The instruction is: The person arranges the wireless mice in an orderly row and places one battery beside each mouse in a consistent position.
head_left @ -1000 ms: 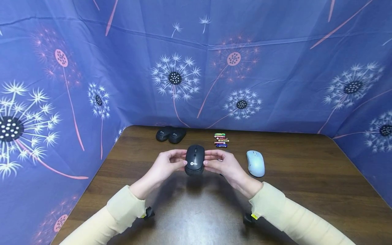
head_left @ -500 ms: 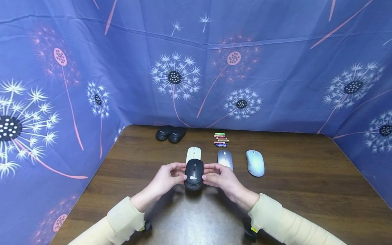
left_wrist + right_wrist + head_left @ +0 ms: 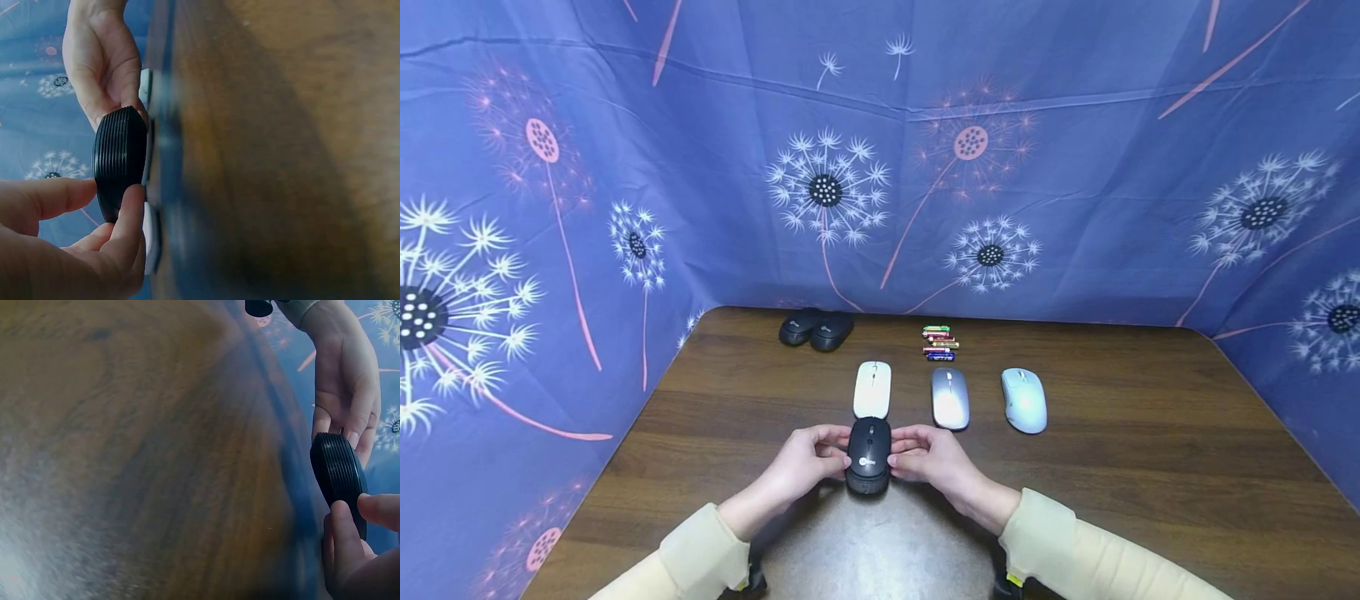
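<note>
Tabletop (image 3: 1135, 417): black mouse (image 3: 869, 450) (slightly) nearer.

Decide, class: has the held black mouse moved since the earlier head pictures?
Yes. The held black mouse has moved toward the bottom of the head view, farther from the batteries.

Wearing left sleeve (image 3: 643, 579) and right sleeve (image 3: 1138, 560), both long, pale cream, matching in colour. Creasing into soft cross-folds along right forearm. Ending in left cuff (image 3: 703, 546) and right cuff (image 3: 1037, 533), both broad, plain, same cream, setting off from the sleeves with a visible edge. Leaving hands (image 3: 797, 467) bare past the cuffs. Carrying left wrist unit (image 3: 756, 579) and right wrist unit (image 3: 1004, 583) beneath the cuffs, both black, running partly out of frame. Showing small yellow patch (image 3: 1015, 581) by each unit. Displaying left unit in right wrist view as black, rounded, cylinder-like, sitting beside greyer-looking cuff fabric.
</note>
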Tool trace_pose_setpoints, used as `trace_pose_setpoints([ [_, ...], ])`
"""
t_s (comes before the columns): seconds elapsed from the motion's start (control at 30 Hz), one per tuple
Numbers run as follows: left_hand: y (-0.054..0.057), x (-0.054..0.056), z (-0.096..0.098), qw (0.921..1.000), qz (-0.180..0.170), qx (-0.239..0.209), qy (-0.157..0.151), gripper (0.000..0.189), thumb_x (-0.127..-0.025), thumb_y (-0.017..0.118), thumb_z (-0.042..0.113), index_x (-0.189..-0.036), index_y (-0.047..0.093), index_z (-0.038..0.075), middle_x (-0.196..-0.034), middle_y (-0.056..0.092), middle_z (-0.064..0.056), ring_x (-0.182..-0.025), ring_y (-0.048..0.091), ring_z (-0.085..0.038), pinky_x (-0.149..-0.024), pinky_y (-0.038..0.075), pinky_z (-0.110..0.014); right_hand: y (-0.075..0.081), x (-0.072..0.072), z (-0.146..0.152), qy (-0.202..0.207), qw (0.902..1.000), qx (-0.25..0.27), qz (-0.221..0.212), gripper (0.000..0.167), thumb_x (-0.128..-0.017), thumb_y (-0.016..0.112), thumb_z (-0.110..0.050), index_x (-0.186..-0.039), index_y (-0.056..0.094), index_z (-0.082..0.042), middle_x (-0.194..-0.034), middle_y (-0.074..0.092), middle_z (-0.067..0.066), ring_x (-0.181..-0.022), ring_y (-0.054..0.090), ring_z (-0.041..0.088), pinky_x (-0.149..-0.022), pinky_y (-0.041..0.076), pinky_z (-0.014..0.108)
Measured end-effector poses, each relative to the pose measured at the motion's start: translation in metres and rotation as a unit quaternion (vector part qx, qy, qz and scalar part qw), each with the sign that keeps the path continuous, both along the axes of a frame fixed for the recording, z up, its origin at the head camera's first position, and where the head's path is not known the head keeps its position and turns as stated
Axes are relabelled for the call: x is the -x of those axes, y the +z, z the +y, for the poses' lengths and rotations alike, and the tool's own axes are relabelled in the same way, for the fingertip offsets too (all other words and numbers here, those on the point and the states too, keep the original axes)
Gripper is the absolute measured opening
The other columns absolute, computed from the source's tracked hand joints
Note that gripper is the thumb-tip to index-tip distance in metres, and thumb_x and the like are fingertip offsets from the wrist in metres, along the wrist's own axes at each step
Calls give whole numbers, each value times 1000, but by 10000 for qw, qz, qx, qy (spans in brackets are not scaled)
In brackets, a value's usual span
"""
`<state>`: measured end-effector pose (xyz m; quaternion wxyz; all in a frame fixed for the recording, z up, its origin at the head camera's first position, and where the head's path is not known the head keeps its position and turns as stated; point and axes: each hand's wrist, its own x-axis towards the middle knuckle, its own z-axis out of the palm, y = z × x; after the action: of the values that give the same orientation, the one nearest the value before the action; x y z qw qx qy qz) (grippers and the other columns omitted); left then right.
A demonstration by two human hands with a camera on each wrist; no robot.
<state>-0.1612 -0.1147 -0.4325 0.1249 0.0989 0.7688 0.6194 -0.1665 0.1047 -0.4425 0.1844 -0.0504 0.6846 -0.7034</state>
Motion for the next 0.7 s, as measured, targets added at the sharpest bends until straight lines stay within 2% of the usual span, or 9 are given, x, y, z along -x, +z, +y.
trace_pose_setpoints([
  [0.33, -11, -2, -4, 9999, -79, 92, -81, 42, -79, 62, -7, -119, 53, -15, -105, 63, -23, -80, 62, -15, -69, 57, -27, -8, 0, -3, 116, 9994, -316, 72, 43, -79, 67, 6, -117, 50, 17, -93, 63, 16, -74, 63, 10, -74, 57, 34],
  [0.7, -12, -3, -4, 9997, -201, 122, -53, 42, -79, 62, -7, -119, 53, -17, -104, 63, -22, -81, 62, -16, -69, 57, -29, -7, 5, -4, 374, 9970, -593, 320, 40, -78, 68, 4, -112, 53, 18, -88, 64, 16, -73, 64, 14, -70, 58, 36],
])
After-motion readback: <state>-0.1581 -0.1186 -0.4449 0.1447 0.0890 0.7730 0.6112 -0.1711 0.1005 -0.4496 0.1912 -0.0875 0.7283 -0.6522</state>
